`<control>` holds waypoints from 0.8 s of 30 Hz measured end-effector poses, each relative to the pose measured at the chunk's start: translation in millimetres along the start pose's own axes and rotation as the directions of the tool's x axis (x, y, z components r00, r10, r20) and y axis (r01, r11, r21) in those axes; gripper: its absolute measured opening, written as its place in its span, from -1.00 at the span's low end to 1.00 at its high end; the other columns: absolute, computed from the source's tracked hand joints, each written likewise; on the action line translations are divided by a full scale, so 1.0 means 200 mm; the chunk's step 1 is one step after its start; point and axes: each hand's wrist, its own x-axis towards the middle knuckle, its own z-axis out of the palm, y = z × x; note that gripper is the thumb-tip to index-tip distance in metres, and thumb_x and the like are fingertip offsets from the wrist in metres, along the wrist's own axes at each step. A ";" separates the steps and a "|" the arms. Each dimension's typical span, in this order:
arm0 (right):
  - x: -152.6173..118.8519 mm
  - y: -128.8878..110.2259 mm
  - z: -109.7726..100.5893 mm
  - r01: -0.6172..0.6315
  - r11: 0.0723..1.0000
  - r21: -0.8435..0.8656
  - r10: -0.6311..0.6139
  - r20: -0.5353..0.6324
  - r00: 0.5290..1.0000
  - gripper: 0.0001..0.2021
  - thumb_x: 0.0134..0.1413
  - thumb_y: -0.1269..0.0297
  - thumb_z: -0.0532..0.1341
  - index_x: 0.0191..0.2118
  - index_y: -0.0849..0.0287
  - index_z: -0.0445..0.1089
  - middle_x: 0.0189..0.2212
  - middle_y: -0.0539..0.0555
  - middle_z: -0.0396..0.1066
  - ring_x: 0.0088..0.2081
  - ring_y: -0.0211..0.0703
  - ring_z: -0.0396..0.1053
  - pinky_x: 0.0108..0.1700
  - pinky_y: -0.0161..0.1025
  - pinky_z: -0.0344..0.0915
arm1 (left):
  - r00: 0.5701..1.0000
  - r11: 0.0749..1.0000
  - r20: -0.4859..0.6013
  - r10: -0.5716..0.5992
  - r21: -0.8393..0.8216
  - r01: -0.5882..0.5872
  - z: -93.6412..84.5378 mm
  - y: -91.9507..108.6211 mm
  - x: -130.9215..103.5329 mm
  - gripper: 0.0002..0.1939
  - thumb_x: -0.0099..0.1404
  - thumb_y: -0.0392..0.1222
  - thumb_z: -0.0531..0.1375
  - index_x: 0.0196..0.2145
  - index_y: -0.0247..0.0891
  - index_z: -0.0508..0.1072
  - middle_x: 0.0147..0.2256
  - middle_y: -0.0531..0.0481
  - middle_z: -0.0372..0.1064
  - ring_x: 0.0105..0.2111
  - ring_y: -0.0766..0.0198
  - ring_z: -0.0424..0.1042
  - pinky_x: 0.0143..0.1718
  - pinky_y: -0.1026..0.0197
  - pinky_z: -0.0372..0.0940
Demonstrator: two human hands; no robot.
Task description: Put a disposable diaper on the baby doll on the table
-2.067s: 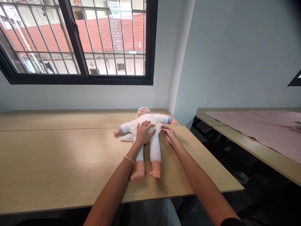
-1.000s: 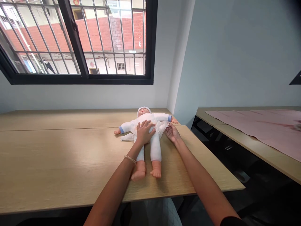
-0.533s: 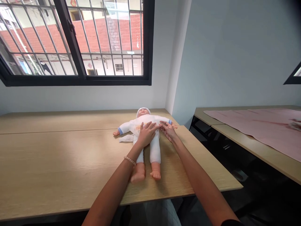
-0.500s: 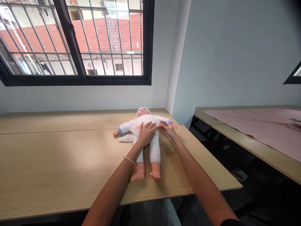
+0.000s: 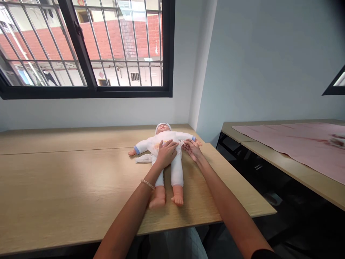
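Doll [image 5: 168, 136] laid face-up under left hand [image 5: 167, 153]; white tab [image 5: 182, 142] pinched by right hand [image 5: 193, 150]

Doll is set on its back on the light wood table [image 5: 81, 194], head placed beyond both hands, feet pointed back between the forearms. Arms spread wide; blue cuffs seen on white clothing, white cap on head.

Left hand: palm down, fingers extended and slightly spread, laid across the doll's waist. Nothing seen gripped; palm side is hidden. Beaded bracelet [image 5: 148, 184] worn on that wrist.

Right hand: fingers curled, held just beside the doll's hip, to the right of the left hand's fingertips. Tab is caught between thumb and fingertips; exact finger contact is too small to be read. Hands are kept near each other, with the tab between.

White strip [image 5: 144, 158] is laid flat on the table, left of the left hand, stuck out from beside the doll's hip. Whether it is joined to the tab cannot be told. Orange print is shown on the doll's front, just left of the left hand's fingers.

Pink cloth [image 5: 293, 144] is spread over second table [image 5: 272, 160], well right of right hand. Barred window [image 5: 107, 92] is set in the wall, beyond and left of both hands.
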 end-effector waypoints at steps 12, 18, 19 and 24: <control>0.03 0.02 -0.06 0.048 0.998 0.040 -0.048 -0.001 0.999 -0.62 -0.25 0.41 0.47 -0.38 0.12 0.25 -0.44 -0.05 0.50 -0.42 -0.26 0.51 -0.24 -0.32 0.55 | 0.993 0.990 0.094 -0.072 0.125 0.060 -0.05 0.09 0.05 -0.69 0.43 -0.29 0.03 -0.06 -0.20 0.54 0.02 -0.08 0.48 0.11 0.07 0.33 0.27 -0.20 0.02; 0.01 0.01 -0.07 0.115 0.989 -0.094 -0.118 -0.029 0.993 -0.59 -0.24 0.25 0.47 -0.43 0.07 0.17 -0.52 -0.03 0.46 -0.41 -0.13 0.51 -0.27 -0.18 0.55 | 0.991 0.965 0.126 -0.051 0.260 0.017 -0.01 0.20 0.15 -0.66 0.41 -0.30 0.01 -0.27 -0.29 0.61 -0.05 -0.29 0.44 0.04 -0.09 0.31 0.07 -0.25 0.19; 0.01 0.00 -0.06 0.115 0.988 -0.101 -0.118 -0.030 0.993 -0.58 -0.25 0.23 0.47 -0.44 0.07 0.16 -0.53 -0.03 0.46 -0.41 -0.11 0.51 -0.28 -0.17 0.55 | 0.992 0.967 0.114 -0.050 0.255 0.019 0.00 0.20 0.15 -0.66 0.42 -0.28 0.02 -0.26 -0.29 0.61 -0.04 -0.29 0.44 0.06 -0.11 0.31 0.09 -0.28 0.17; -0.01 -0.01 -0.04 0.111 0.982 -0.153 -0.113 -0.006 0.994 -0.55 -0.28 0.20 0.48 -0.45 0.07 0.12 -0.51 0.00 0.47 -0.38 -0.07 0.53 -0.29 -0.15 0.54 | 0.996 0.977 0.063 -0.069 0.207 0.055 0.04 0.20 0.14 -0.66 0.44 -0.13 0.03 -0.12 -0.27 0.58 0.01 -0.28 0.42 0.14 -0.16 0.25 0.22 -0.47 -0.02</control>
